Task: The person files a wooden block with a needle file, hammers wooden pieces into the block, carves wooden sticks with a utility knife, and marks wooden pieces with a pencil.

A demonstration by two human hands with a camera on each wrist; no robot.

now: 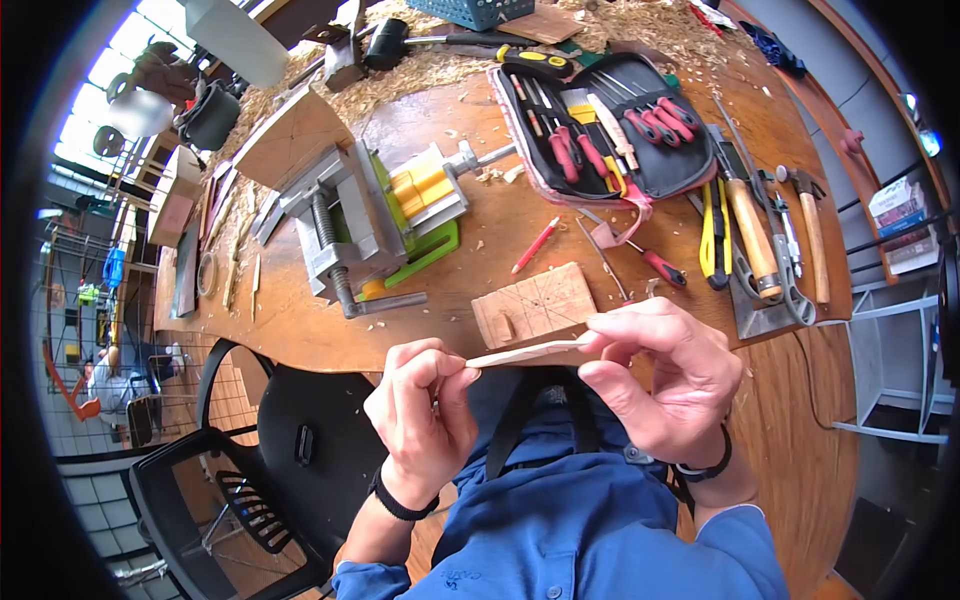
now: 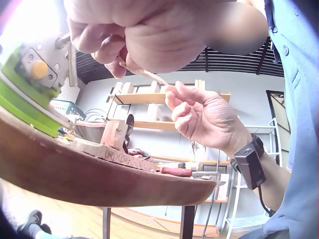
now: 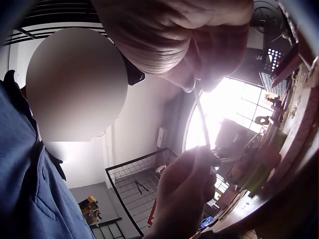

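Note:
A thin, pale strip of wood is held between the two hands, in front of the table's near edge. The left hand pinches its left end between thumb and curled fingers. At the other end, the right hand pinches the tip near its index finger. The strip also shows between the left hand and right hand in the left wrist view. In the right wrist view, the strip runs from the right hand to the left hand.
Behind the hands, a marked wooden block and a red pencil lie on the table. A vise stands left; a tool case, a hammer and a chisel are right. A black chair is lower left.

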